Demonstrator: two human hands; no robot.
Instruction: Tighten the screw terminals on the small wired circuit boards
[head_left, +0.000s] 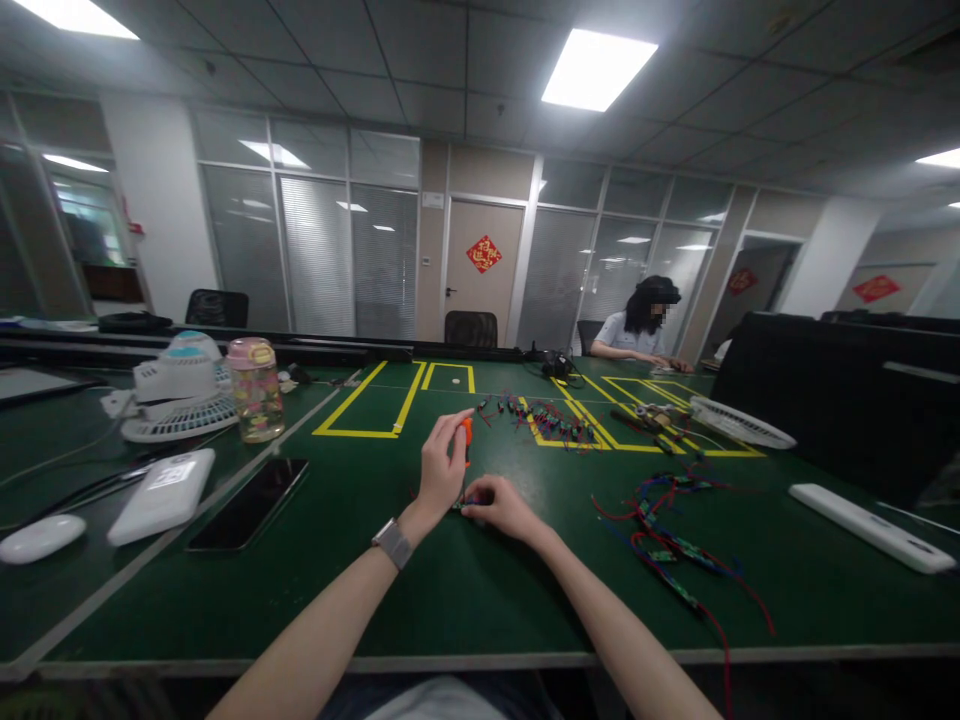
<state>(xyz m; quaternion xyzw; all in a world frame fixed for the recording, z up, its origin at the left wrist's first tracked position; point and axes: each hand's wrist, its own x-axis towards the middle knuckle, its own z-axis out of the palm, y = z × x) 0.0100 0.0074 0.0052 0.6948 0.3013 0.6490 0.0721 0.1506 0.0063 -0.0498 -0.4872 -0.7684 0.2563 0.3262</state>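
My left hand [441, 465] is closed around a small orange-handled tool [468, 437], held upright over the green table [465, 590]. A watch [393, 543] sits on that wrist. My right hand [499, 505] lies just to its right, fingers pinched on a small dark part [466, 503] resting on the table under the tool's tip. The part is too small to make out.
A tangle of red and blue wired boards [667, 535] lies to the right, another pile [551, 418] farther back on yellow tape marks. A black phone [250, 503], white power bank [163, 495], mouse [41, 537], fan [178, 400] and jar [256, 389] stand left. A person [637, 330] sits at the far right.
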